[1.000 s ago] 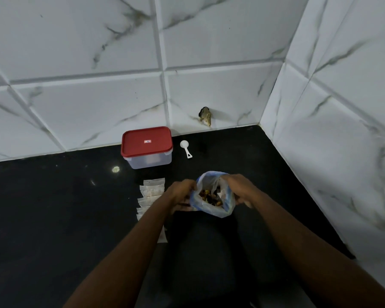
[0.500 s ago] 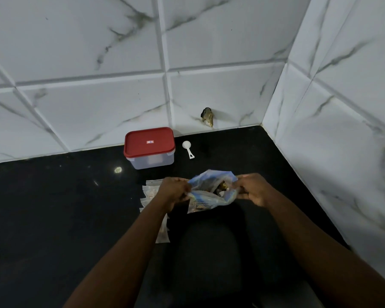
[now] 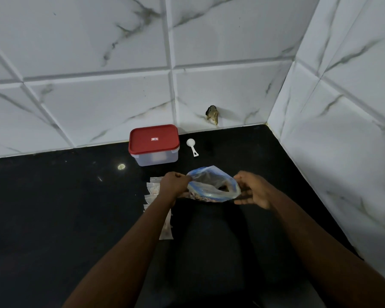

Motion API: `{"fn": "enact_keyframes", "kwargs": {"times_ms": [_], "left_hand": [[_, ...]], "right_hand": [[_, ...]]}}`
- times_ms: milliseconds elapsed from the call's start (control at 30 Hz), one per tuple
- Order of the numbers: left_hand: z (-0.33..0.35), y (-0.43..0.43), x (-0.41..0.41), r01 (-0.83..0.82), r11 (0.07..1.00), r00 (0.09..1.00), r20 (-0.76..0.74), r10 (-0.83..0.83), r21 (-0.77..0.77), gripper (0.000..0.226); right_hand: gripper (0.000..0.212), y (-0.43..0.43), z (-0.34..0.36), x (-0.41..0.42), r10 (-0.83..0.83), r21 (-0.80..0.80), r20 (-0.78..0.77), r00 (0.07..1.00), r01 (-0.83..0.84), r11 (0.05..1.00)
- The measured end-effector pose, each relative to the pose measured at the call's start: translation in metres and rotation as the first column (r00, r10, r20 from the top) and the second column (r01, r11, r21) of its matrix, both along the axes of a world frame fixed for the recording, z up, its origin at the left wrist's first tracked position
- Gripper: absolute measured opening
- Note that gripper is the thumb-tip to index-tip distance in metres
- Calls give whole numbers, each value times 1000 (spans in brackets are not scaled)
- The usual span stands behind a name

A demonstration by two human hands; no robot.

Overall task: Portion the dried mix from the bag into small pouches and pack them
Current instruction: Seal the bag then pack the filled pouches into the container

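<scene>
- Head view, the hands: the left hand (image 3: pixel 175 185) has its fingers curled and pinches the left edge of the bag (image 3: pixel 211 188). The right hand (image 3: pixel 255 190) pinches the right edge between thumb and fingertips.
- Head view, the bag: it hangs between the two hands just above the black counter (image 3: pixel 53 214), near the middle of the scene. Its mouth is drawn into a wide, flat oval that tilts to the far side. Only a little dark dried mix shows low inside.
- Head view, the change: a second ago the bag stood upright with a rounder mouth and the mix plain to see, and the hands sat close together. Now they have moved apart and stretched the plastic sideways.
- Head view, what that means: this looks like opening and settling the bag before scooping, so portioning has likely not begun in this cycle.
- Head view, the tools: the white scoop (image 3: pixel 192 147) lies untouched on the far side, just right of the container with the red lid (image 3: pixel 153 143), which is closed.
- Head view, the pouches: the small pouches (image 3: pixel 152 192) lie in an overlapping row just left of the bag, partly under the left forearm. Whether any are filled is too unclear to tell.
</scene>
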State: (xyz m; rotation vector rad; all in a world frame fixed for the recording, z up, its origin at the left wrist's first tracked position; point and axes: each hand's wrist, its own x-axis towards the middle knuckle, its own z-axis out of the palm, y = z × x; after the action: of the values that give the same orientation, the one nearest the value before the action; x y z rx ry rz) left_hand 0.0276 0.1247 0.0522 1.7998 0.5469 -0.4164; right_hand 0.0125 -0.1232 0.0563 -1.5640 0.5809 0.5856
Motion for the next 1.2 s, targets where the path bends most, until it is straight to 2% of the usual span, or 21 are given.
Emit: {"fn": "enact_keyframes", "kwargs": {"times_ms": [67, 167, 233, 300, 400, 467, 500, 533, 567, 600, 667, 767, 800, 867, 900, 967, 1033, 1100, 1200], "left_hand": [[2, 0, 0, -32, 996, 999, -17, 31, -82, 6], [8, -1, 2, -64, 983, 998, -37, 58, -169, 3], [15, -2, 2, -98, 963, 994, -75, 81, -251, 4], [21, -3, 0, -114, 944, 991, -102, 86, -310, 3], [22, 1, 0, -39, 968, 997, -81, 20, -246, 6], [20, 7, 0, 77, 997, 996, 37, -75, -31, 5], [18, 10, 1, 131, 985, 984, 108, -143, 112, 8], [17, 10, 1, 162, 958, 963, 172, -206, 238, 13], [18, 8, 1, 168, 931, 942, 225, -248, 323, 16], [18, 7, 2, 159, 914, 926, 263, -269, 374, 17], [18, 6, 5, 153, 908, 929, 255, -266, 391, 16], [17, 11, 9, 177, 930, 964, 133, -229, 321, 12], [16, 13, 9, 183, 938, 970, 103, -222, 295, 11], [16, 12, 9, 157, 974, 984, 63, -169, 164, 6], [17, 10, 7, 134, 988, 990, 38, -137, 70, 3], [19, 6, 6, 68, 993, 998, -2, -69, -98, 4], [20, 6, 6, -10, 971, 1000, -19, 5, -238, 5], [21, 8, 6, -52, 948, 999, -17, 49, -313, 7], [18, 9, 7, -58, 948, 998, 7, 63, -312, 6]], "right_hand": [[27, -5, 1, 2, 9, 95, 0, 1000, -9, 995], [34, -8, 4, 5, 117, 200, 4, 993, -116, 973], [39, -7, 6, 7, 141, 240, 7, 990, -139, 961], [37, -3, 10, 8, 154, 212, 42, 987, -159, 964], [21, 1, 12, 8, 163, -13, 169, 972, -163, 986], [7, 0, 9, 8, 180, -314, 317, 931, -76, 946], [3, -1, 7, 8, 238, -508, 412, 879, 5, 861], [10, -2, 4, 8, 335, -678, 472, 815, 93, 729], [15, -2, 0, 8, 418, -772, 494, 762, 164, 614], [16, 0, -2, 6, 440, -796, 507, 741, 207, 569], [17, 5, -5, 5, 361, -749, 508, 782, 195, 633], [7, 7, -5, 6, 243, -657, 386, 890, 80, 749], [12, 8, -2, 6, 200, -590, 336, 921, 40, 806], [19, 10, 6, 4, 54, -325, 226, 973, 24, 945], [22, 11, 10, 3, 2, -191, 173, 985, 32, 981], [30, 9, 14, 2, -59, 29, 121, 991, 56, 998], [31, 5, 18, 3, -119, 214, 101, 988, 95, 972], [26, 1, 22, 4, -120, 301, 105, 987, 83, 950], [26, -2, 23, 7, -89, 334, 105, 990, 49, 941]]}}
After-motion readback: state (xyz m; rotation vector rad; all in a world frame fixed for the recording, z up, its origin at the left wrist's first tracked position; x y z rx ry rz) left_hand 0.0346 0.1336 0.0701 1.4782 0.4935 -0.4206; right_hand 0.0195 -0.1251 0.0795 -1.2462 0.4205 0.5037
